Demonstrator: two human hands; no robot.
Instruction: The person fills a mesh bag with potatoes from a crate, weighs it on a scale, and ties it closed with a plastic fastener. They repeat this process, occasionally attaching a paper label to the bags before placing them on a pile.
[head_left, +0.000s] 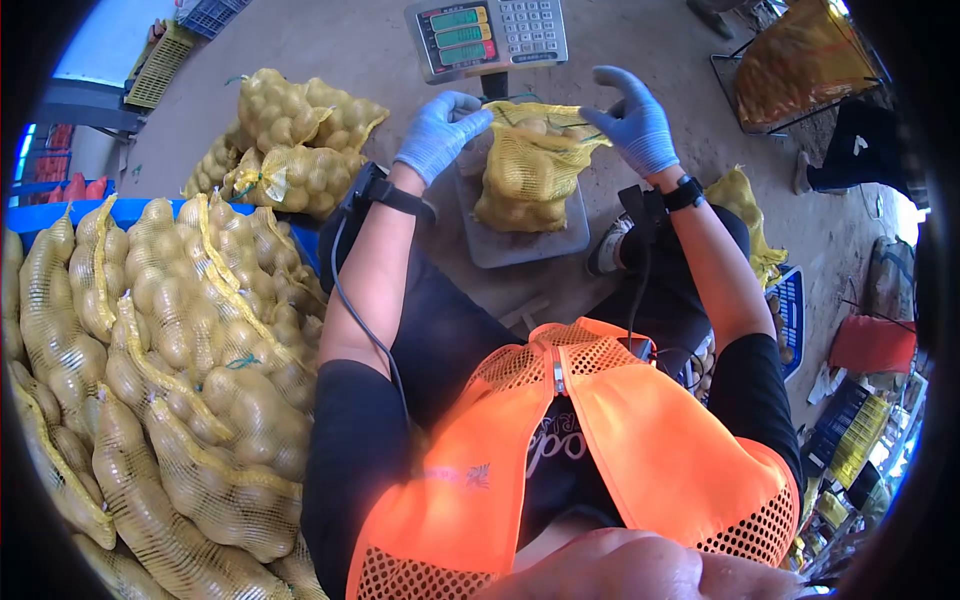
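Observation:
A yellow mesh bag of potatoes [525,185] stands on the grey platform [530,250] of a weighing scale in front of me. Its mouth is spread wide, with some potatoes showing at the top. My left hand [440,137], in a blue glove, pinches the left corner of the bag's rim. On the other side, my right hand [638,128], also gloved in blue, has its thumb at the rim's right part while the index finger stands apart from it. The scale's display panel [488,38] rises behind the bag; its digits are too small to read.
Many filled mesh bags [190,330] lie piled in a blue container [130,212] to my left. More full bags [290,140] sit on the floor beyond. At right are a yellow bag [745,215], a blue crate [790,310] and an orange sack in a frame [800,70].

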